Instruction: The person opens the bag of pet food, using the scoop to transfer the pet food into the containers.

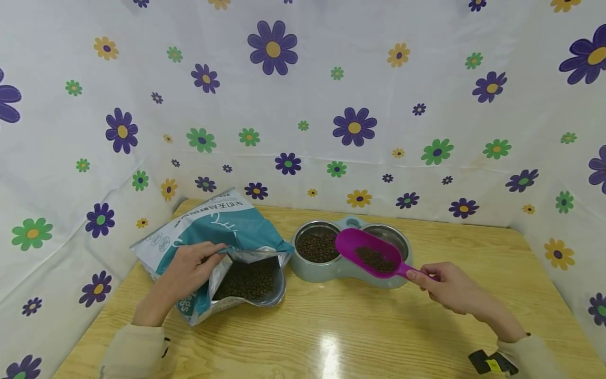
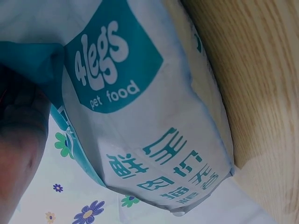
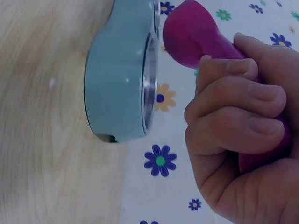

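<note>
In the head view my right hand (image 1: 447, 287) grips the handle of a magenta scoop (image 1: 347, 242) with some brown kibble (image 1: 374, 259) in it. The scoop is held above a pale blue double pet bowl (image 1: 322, 273), over its right part. Kibble fills much of the left metal bowl (image 1: 318, 247); bare metal shows in the right bowl (image 1: 395, 237), partly hidden by the scoop. On the left, my left hand (image 1: 189, 271) pinches the upper edge of a teal and white pet food bag (image 1: 246, 223), whose open mouth shows more kibble. The right wrist view shows curled fingers (image 3: 236, 130) around the handle.
The bag lies on a wooden table (image 1: 303, 337), left of the bowls. Behind and beside the table hangs a white cloth (image 1: 303, 95) with printed flowers. Bare wood stretches in front of the bowls and to their right.
</note>
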A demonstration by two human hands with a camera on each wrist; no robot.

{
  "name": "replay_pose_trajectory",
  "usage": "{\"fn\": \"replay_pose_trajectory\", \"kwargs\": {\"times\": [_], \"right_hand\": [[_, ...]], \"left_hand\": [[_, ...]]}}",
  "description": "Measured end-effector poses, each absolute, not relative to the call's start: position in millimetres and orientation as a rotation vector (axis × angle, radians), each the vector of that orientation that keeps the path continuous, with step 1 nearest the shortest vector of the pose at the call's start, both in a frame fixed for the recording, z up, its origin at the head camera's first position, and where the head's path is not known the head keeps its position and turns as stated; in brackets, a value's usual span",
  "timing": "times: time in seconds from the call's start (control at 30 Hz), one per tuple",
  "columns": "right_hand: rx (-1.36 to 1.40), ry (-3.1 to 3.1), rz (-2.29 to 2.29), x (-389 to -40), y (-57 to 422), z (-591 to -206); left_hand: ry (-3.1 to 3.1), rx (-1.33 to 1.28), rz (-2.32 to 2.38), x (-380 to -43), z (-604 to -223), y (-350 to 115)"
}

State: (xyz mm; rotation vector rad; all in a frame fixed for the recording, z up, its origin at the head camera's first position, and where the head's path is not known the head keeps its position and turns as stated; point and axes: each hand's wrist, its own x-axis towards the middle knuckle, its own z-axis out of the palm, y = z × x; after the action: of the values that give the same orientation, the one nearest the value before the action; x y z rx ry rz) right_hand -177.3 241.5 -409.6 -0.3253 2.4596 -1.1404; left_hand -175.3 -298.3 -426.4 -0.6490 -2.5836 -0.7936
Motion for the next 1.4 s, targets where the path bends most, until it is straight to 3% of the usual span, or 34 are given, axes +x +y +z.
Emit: {"fn": "replay_pose_trajectory", "kwargs": {"times": [0.53,1.4], "right_hand": [[-0.088,2.495,-0.968,-181.6,272.6,-385.8],[-0.303,2.969,-0.463,-183.3,249.7,-371.5]], "left_hand": [[-2.576,-0.651,-0.77,-175.1,-426.9,-300.5],[-2.628,-0.605,-0.792,-173.8,-426.9,-299.3]]}}
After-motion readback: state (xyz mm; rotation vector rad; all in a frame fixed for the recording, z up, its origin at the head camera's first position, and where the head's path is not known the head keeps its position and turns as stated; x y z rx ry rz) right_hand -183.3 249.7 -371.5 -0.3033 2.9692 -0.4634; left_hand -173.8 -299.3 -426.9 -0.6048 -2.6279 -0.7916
